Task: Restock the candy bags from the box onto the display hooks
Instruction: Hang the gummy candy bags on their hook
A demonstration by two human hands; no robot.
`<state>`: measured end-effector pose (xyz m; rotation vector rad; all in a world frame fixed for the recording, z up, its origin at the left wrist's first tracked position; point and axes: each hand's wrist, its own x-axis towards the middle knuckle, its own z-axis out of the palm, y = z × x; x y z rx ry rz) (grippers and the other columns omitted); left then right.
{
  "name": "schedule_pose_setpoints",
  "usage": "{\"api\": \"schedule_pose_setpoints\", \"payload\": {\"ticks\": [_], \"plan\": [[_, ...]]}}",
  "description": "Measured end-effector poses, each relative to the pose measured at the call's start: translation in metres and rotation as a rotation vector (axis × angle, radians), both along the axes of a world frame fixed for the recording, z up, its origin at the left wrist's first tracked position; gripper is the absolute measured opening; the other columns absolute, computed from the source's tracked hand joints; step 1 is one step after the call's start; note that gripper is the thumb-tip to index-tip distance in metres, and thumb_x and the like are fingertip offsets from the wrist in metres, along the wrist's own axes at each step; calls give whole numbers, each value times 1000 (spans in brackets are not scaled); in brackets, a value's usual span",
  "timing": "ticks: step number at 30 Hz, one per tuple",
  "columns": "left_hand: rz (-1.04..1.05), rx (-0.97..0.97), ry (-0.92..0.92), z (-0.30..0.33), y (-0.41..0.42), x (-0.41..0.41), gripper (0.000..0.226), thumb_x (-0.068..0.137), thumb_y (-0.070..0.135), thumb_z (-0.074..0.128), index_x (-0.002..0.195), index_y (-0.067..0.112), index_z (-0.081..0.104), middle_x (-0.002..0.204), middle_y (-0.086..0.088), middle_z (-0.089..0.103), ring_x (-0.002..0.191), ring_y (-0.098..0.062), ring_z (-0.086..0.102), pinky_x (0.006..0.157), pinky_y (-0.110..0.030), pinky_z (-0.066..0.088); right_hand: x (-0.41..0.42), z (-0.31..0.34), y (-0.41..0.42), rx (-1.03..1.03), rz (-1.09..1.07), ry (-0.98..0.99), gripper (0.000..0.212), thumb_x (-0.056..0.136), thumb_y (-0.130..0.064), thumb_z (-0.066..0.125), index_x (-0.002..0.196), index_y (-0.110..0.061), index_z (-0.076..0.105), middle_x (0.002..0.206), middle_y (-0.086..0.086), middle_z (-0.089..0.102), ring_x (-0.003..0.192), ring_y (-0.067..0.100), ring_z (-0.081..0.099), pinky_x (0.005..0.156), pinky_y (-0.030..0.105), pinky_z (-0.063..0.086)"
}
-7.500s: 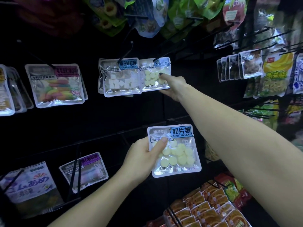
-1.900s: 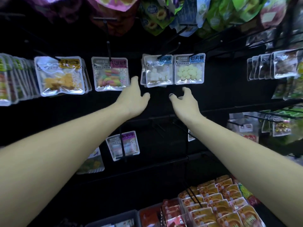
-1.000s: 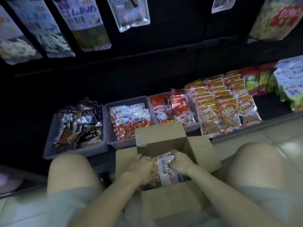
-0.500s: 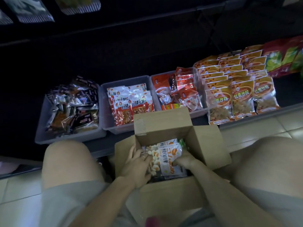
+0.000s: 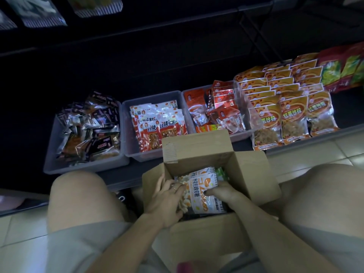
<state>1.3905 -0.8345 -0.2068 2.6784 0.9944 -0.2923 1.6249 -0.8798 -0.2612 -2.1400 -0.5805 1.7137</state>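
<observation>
1. Right now, in the head view, you crouch over the open cardboard box (image 5: 206, 154) at 6 o'clock, both hands inside it.
2. Your right hand (image 5: 222, 192) pinches the top candy bag (image 5: 202, 192) at its 3 o'clock edge; your left hand (image 5: 167, 200) curls round the bags at 9 o'clock.
3. Several bags lie in the box, so restocking looks unfinished; this one must go up to the hooks beyond 12 o'clock.
4. Grey bins (image 5: 126, 154) of snacks sit at 12 o'clock.
</observation>
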Motion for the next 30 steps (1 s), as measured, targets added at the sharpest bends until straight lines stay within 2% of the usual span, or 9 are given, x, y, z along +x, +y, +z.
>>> {"api": "schedule_pose_setpoints", "payload": {"ticks": [2, 10, 13, 15, 19, 22, 25, 27, 30], "plan": [[0, -25, 21, 3, 0, 1, 88, 84, 46, 63, 161, 20, 30, 162, 3, 39, 150, -23, 25, 121, -43, -26, -6, 9, -1, 37, 25, 2, 31, 86, -6, 78, 116, -13, 71, 123, 10, 74, 112, 29, 70, 104, 46, 55], [66, -129, -77, 4, 5, -1, 100, 85, 50, 67, 164, 24, 13, 168, 4, 22, 156, -15, 14, 125, -39, -18, -22, 61, 5, 273, 250, -220, 29, 96, -6, 59, 122, -13, 68, 123, 11, 72, 115, 30, 67, 100, 42, 55], [145, -206, -236, 10, 12, 0, 105, 78, 54, 67, 164, 26, 15, 168, 2, 22, 157, -20, 19, 129, -39, -2, -25, 101, 1, 384, 446, -361, 32, 93, -10, 56, 123, -19, 63, 124, 12, 71, 118, 35, 64, 96, 40, 54], [226, -284, -423, 25, 19, 4, 108, 72, 57, 65, 163, 24, 19, 165, 4, 25, 154, -19, 23, 128, -38, 16, -25, 136, -4, 425, 636, -492, 15, 93, -15, 55, 107, -20, 55, 115, 16, 70, 109, 42, 63, 83, 42, 54], [324, -509, -591, 81, 39, 5, 120, 71, 49, 90, 163, 35, 15, 164, 17, 22, 150, -3, 22, 121, -28, 23, -17, 209, -2, 538, 890, -624, 16, 98, -18, 53, 94, -30, 42, 105, 13, 66, 98, 41, 62, 77, 44, 54], [317, -731, -668, 124, 48, -7, 101, 77, 35, 93, 155, 43, 29, 150, 15, 52, 135, -1, 52, 116, -34, 44, -20, 266, 11, 654, 1012, -666, 17, 101, -14, 52, 96, -30, 51, 99, -4, 66, 88, 27, 61, 63, 35, 43], [311, -769, -792, 161, 52, -23, 62, 87, 18, 83, 142, 20, 54, 128, 4, 73, 119, -15, 69, 101, -35, 55, -34, 316, 30, 775, 1062, -726, 17, 99, -17, 55, 93, -33, 57, 76, -9, 62, 70, 19, 56, 60, 36, 39], [359, -670, -858, 183, 58, -36, 42, 91, 27, 76, 129, 12, 64, 121, 4, 77, 113, -13, 72, 94, -30, 55, -44, 338, 48, 856, 1051, -720, 6, 97, -21, 58, 95, -26, 60, 80, -1, 67, 76, 21, 61, 68, 41, 48], [452, -544, -1042, 209, 72, -64, 55, 89, 49, 76, 129, 14, 63, 122, 5, 76, 115, -14, 72, 93, -31, 57, -68, 370, 82, 997, 992, -637, 5, 93, -30, 62, 96, -34, 61, 86, 0, 69, 79, 24, 65, 74, 49, 55]]}}
